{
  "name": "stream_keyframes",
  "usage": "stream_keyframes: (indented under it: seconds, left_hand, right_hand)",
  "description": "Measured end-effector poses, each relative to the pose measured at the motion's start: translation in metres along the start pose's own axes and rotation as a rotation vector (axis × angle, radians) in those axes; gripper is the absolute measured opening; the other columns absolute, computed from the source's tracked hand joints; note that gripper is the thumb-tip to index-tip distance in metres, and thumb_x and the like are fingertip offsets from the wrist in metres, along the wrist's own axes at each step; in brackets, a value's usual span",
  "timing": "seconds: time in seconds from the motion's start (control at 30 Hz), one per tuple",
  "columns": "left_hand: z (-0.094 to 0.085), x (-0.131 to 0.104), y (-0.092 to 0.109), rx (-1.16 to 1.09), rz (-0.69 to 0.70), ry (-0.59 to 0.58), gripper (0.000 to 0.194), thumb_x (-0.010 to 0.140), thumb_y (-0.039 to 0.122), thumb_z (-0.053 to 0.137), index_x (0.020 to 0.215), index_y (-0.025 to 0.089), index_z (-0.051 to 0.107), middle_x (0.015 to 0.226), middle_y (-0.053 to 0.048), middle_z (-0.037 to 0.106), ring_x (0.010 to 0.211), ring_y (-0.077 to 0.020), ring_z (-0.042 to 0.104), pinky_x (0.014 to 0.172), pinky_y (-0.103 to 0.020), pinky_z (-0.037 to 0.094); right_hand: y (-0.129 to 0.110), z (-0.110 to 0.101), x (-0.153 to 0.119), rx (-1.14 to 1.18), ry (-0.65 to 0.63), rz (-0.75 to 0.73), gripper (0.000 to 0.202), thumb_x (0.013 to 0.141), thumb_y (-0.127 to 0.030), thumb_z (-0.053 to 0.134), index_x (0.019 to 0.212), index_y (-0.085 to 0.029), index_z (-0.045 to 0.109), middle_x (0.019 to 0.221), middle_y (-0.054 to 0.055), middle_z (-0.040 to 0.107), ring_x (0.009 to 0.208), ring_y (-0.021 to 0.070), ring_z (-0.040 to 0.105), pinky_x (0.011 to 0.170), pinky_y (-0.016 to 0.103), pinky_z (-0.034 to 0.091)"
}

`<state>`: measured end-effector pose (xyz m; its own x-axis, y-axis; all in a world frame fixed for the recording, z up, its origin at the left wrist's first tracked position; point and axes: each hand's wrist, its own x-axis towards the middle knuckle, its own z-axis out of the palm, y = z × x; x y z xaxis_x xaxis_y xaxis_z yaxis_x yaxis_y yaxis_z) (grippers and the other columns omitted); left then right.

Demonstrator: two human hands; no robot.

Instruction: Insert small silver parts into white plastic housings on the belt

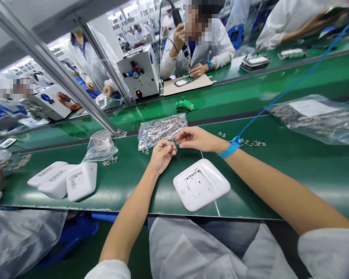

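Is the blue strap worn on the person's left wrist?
No, the blue strap sits on the wrist of the right hand, with a blue cord running off from it, while the left hand has a bare wrist.

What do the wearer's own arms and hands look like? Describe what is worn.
Both forearms are bare, with white sleeves pushed up above the elbows. The right hand has a blue wrist strap with a blue cable running from it. The left hand wears nothing.

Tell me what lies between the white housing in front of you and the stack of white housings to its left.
Head view: only the left forearm crosses above bare green belt between the housing and the stack.
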<state>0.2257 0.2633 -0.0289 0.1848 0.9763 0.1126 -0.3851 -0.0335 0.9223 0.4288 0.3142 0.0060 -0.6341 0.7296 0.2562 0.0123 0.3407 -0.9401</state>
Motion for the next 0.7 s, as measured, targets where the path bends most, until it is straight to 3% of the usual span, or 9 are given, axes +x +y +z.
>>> stream_keyframes:
  seconds: [0.13,0.3,0.4,0.57,0.7]
  left_hand:
    - [-0.008,0.004,0.001,-0.04,-0.028,0.053,0.039,0.069,0.035,0.087,0.079,0.021,0.052,0.087,-0.002,0.065,0.071,-0.0106,0.055,0.067,-0.028,0.044]
    - [-0.01,0.007,-0.002,-0.016,-0.069,0.006,0.043,0.069,0.038,0.088,0.098,0.021,0.061,0.088,-0.003,0.069,0.069,-0.0111,0.057,0.066,-0.027,0.046]
    - [-0.01,0.008,-0.01,0.092,-0.062,0.046,0.036,0.074,0.04,0.086,0.093,0.019,0.064,0.077,-0.002,0.07,0.061,-0.0088,0.056,0.06,-0.023,0.043]
    - [-0.014,0.01,-0.019,0.332,0.087,0.17,0.026,0.081,0.039,0.08,0.087,0.018,0.066,0.073,0.0,0.07,0.057,-0.0079,0.057,0.057,-0.021,0.045]
    - [-0.015,0.004,-0.017,0.712,0.348,0.24,0.012,0.085,0.029,0.073,0.086,0.019,0.067,0.073,0.001,0.069,0.063,-0.0098,0.061,0.061,-0.023,0.048]
  right_hand:
    - [0.019,-0.004,0.015,0.159,0.05,0.001,0.033,0.07,-0.034,0.083,0.094,-0.017,0.068,0.1,0.005,0.069,0.088,0.0169,0.064,0.085,0.034,0.054]
    - [0.028,-0.009,0.021,-0.023,0.04,-0.095,0.021,0.074,-0.035,0.079,0.083,-0.017,0.072,0.107,0.009,0.065,0.089,0.0191,0.064,0.082,0.035,0.055]
    - [0.021,-0.008,0.018,-0.182,0.081,-0.158,0.011,0.079,-0.029,0.073,0.079,-0.018,0.07,0.104,0.009,0.065,0.09,0.0201,0.063,0.076,0.032,0.052]
    - [0.003,-0.004,0.012,-0.266,0.079,-0.057,0.007,0.086,-0.019,0.061,0.079,-0.019,0.063,0.068,-0.002,0.062,0.059,0.0126,0.058,0.066,0.028,0.045]
    - [0.001,0.001,0.011,-0.177,0.102,-0.012,0.009,0.085,-0.025,0.066,0.081,-0.017,0.062,0.067,-0.002,0.064,0.059,0.0135,0.061,0.062,0.028,0.045]
